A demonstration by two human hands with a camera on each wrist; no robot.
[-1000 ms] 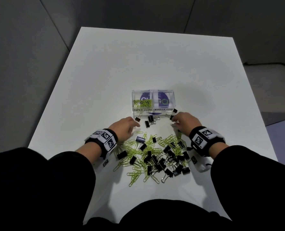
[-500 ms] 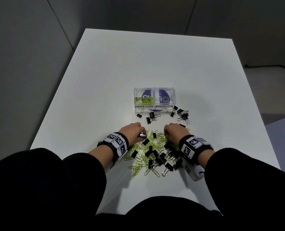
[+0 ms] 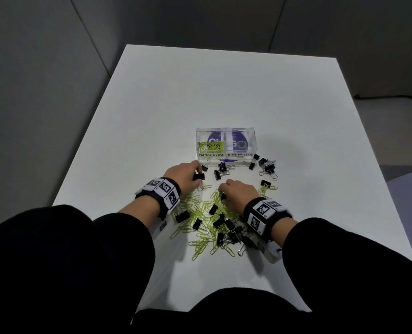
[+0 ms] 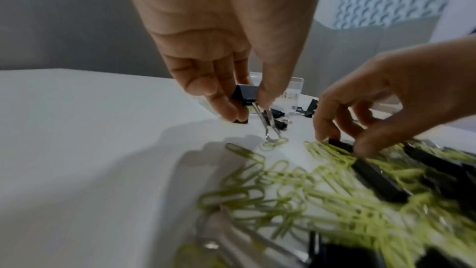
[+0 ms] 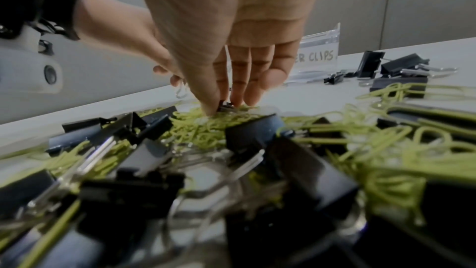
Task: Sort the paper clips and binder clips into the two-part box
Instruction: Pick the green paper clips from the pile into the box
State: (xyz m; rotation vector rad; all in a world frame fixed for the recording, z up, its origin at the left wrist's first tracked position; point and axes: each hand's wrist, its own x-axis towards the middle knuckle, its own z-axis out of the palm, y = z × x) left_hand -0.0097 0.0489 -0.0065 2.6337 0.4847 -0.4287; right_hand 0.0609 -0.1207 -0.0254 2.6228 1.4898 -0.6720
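A clear two-part box [image 3: 226,145] stands mid-table, labelled PAPER CLIPS on the left and BINDER CLIPS on the right; green paper clips [image 3: 211,146] lie in its left part. A mixed pile of green paper clips [image 3: 200,214] and black binder clips [image 3: 226,225] lies near me. My left hand [image 3: 196,178] pinches a black binder clip [image 4: 246,95] just above the table, its wire handles hanging down. At the pile's far edge my right hand [image 3: 223,195] pinches a small black binder clip [image 5: 225,106].
Several loose binder clips [image 3: 267,168] lie in front of the box and to its right. The white table [image 3: 224,88] ends at edges on the left and right, with grey floor and wall beyond.
My left hand has moved forward from the pile toward the box with a binder clip. My right hand has stayed at the pile and closed its fingers on a small clip.
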